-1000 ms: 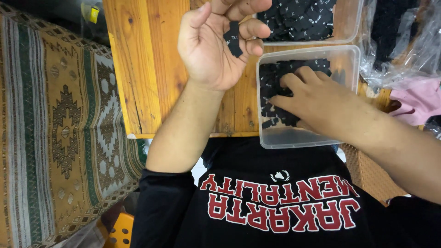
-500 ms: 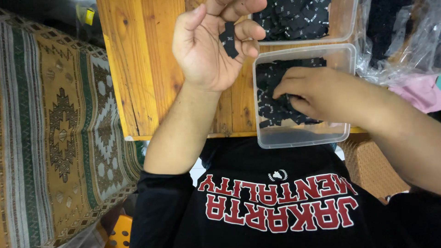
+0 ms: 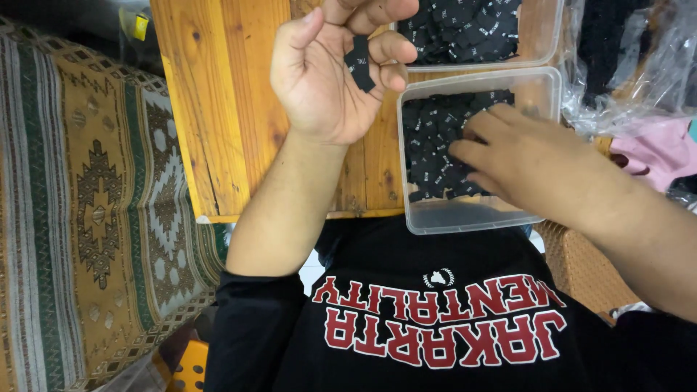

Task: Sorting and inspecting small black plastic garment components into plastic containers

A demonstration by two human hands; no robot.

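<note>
My left hand is raised palm-up over the wooden table, pinching a small stack of black fabric labels between thumb and fingers. My right hand reaches into a clear plastic tub that holds many small black labels, its fingers spread on the pile. Whether it grips a label is hidden under the fingers. A second clear tub with more black labels stands just behind the first.
A patterned green and tan rug covers the floor to the left. Clear plastic bags with dark contents and a pink cloth lie at the right. A black shirt with red lettering fills the foreground.
My right hand has shifted slightly within the near tub, fingers moving over the labels. My left hand has stayed raised with its stack of labels.
</note>
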